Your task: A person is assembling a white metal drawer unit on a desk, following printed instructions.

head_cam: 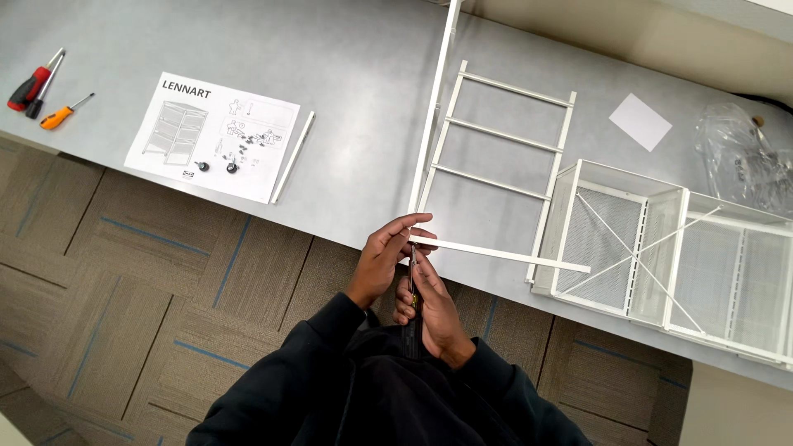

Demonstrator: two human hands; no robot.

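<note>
- Far left on the grey table: red-handled screwdriver w/ a slimmer tool beside it, and a small orange screwdriver just right of those; all lie diagonally, tips toward upper right.
- Instruction sheet lies flat, w/ two small dark round fittings sitting on its lower part.
- Short white rod touches the sheet's right edge, long axis near-vertical in view, leaning right at the top.
- Left hand: fingers curled shut, pinching the left end of a flat white strip at the table's near edge.
- Strip: long axis approx horizontal, running right and slightly down from the hands, far end lying over the lower corner of the ladder frame and reaching the wire unit.
- Right hand: grip closed round a screwdriver w/ dark handle, held upright in view, tip up at the strip's left end, just beside the left fingers.
- White ladder-like frame lies flat on table, rails running away from the person, three rungs across.
- White wire-mesh drawer unit right of it, on its side; inside only thin diagonal braces show.
- Blank white card behind it.
- Clear plastic bag far right holds small hardware; can't tell which pieces.
</note>
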